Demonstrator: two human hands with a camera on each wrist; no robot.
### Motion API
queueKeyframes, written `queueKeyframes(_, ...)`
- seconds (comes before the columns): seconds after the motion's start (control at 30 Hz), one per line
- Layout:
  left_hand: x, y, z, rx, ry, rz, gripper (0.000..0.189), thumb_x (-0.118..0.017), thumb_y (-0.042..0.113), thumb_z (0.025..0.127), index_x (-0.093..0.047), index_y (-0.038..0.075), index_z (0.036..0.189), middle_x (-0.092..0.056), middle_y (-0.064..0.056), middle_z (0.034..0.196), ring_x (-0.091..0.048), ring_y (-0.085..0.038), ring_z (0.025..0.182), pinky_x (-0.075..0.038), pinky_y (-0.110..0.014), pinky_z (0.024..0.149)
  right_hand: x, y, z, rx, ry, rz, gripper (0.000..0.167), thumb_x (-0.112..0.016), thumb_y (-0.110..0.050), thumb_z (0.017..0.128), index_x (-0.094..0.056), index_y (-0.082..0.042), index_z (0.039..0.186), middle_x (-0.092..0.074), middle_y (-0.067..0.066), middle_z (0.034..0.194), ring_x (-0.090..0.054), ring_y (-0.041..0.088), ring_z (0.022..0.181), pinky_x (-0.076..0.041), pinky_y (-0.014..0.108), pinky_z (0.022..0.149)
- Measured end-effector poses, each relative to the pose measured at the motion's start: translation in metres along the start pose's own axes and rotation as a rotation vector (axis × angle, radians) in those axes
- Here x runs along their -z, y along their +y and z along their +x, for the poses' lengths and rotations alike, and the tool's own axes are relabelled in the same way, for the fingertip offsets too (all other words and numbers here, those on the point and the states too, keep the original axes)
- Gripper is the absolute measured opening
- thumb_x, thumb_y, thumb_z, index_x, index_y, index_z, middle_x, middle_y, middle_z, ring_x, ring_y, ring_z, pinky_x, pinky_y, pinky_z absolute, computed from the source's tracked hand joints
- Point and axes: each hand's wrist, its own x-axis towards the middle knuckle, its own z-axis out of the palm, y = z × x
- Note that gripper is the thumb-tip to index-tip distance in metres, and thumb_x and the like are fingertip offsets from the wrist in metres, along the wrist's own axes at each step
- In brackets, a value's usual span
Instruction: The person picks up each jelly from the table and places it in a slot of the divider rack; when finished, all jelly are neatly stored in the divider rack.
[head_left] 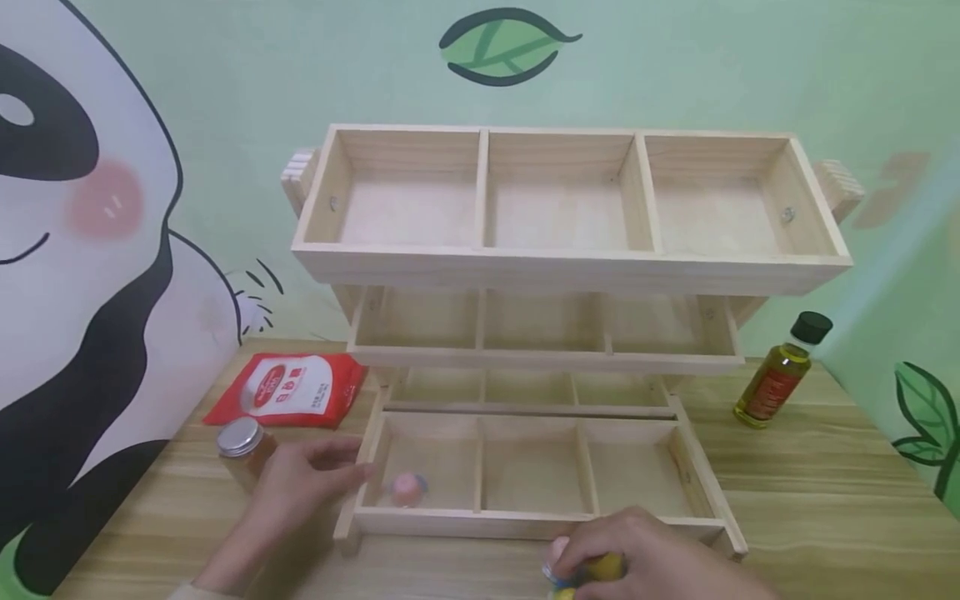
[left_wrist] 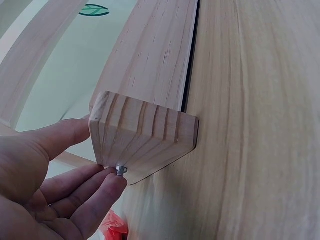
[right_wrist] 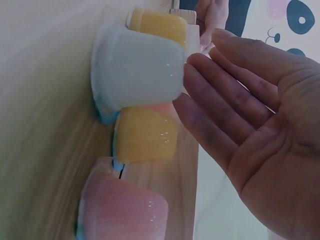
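Observation:
A wooden tiered rack (head_left: 420, 523) stands with its lowest tray towards me. At the left end of that tray, my left hand (head_left: 303, 483) touches the frame with thumb and fingertips; a small bolt (left_wrist: 121, 170) shows by the fingers. One pink jelly cup (head_left: 407, 490) lies in the left compartment. My right hand (head_left: 637, 554) is at the tray's front, over a group of jelly cups partly hidden by it. In the right wrist view its fairly straight fingers reach the base of a whitish cup (right_wrist: 137, 70), beside yellow cups (right_wrist: 147, 135) and a pink cup (right_wrist: 125, 210).
A red-and-white packet (head_left: 292, 387) and a jar with a silver lid (head_left: 243, 450) are at the left, the jar close by my left hand. An oil bottle (head_left: 780, 375) stands right of the rack. Upper trays (head_left: 570, 267) overhang the lower ones.

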Motion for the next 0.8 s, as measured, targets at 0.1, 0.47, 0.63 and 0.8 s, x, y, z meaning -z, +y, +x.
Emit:
queueKeyframes(0.1, 0.000, -0.001, 0.000, -0.001, -0.001, -0.001, 0.061, -0.093, 0.042, 0.083, -0.074, 0.012, 0.133, -0.077, -0.009, 0.122, -0.075, -0.020, 0.097, -0.064, -0.039, 0.083, -0.002, 0.002, 0.001, 0.009, -0.023, 0.024, 0.020, -0.075, -0.023, 0.101, -0.077, -0.019, 0.121, -0.075, -0.001, 0.122, -0.066, 0.015, 0.119, -0.053, 0.031, 0.104)
queueKeyframes(0.47, 0.000, -0.002, 0.000, -0.005, -0.002, 0.000, 0.061, -0.092, 0.043, 0.083, -0.074, 0.013, 0.134, -0.076, -0.008, 0.123, -0.075, -0.020, 0.098, -0.064, -0.041, 0.083, -0.011, 0.007, 0.005, 0.082, -0.028, -0.201, 0.014, -0.065, -0.019, 0.108, -0.076, -0.025, 0.112, -0.069, -0.018, 0.105, -0.065, 0.001, 0.097, -0.057, 0.025, 0.089)
queueKeyframes(0.63, 0.000, 0.000, 0.000, -0.004, 0.000, 0.001, 0.061, -0.092, 0.042, 0.083, -0.074, 0.012, 0.134, -0.076, -0.009, 0.122, -0.075, -0.021, 0.098, -0.064, -0.040, 0.083, -0.010, 0.006, 0.005, 0.090, -0.040, -0.219, 0.013, -0.065, -0.018, 0.108, -0.075, -0.025, 0.112, -0.068, -0.020, 0.105, -0.065, 0.000, 0.096, -0.057, 0.024, 0.088)
queueKeyframes(0.8, 0.000, 0.000, -0.001, 0.002, -0.003, 0.001, 0.063, -0.093, 0.042, 0.083, -0.073, 0.012, 0.134, -0.076, -0.009, 0.122, -0.075, -0.020, 0.097, -0.064, -0.040, 0.082, -0.010, 0.006, 0.004, 0.053, -0.062, -0.217, 0.013, -0.063, -0.024, 0.109, -0.075, -0.025, 0.114, -0.070, -0.019, 0.108, -0.066, 0.000, 0.100, -0.056, 0.026, 0.092)
